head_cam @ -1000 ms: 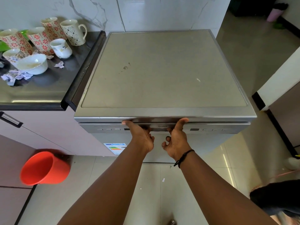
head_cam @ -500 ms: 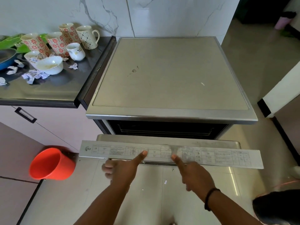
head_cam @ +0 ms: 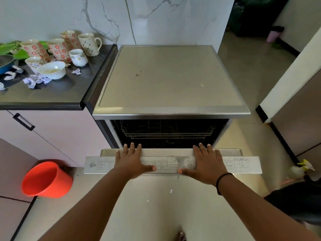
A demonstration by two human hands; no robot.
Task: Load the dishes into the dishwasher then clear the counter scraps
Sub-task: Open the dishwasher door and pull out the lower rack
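The steel dishwasher stands in the middle with its door swung down and partly open. A wire rack shows in the dark opening. My left hand and my right hand lie flat, fingers spread, on the door's top edge. On the dark counter at the left stand several patterned mugs, a small white cup and a white bowl. Crumpled paper scraps lie around them.
A red bucket sits on the floor at the lower left, below the pale cabinet. A blue pan and green leaves are at the counter's far left. A wall corner stands at the right, and a white and yellow object lies on the floor.
The door was closed with both hands under its handle. It has since been pulled down further, and my hands have shifted from gripping it to lying flat on its top edge.
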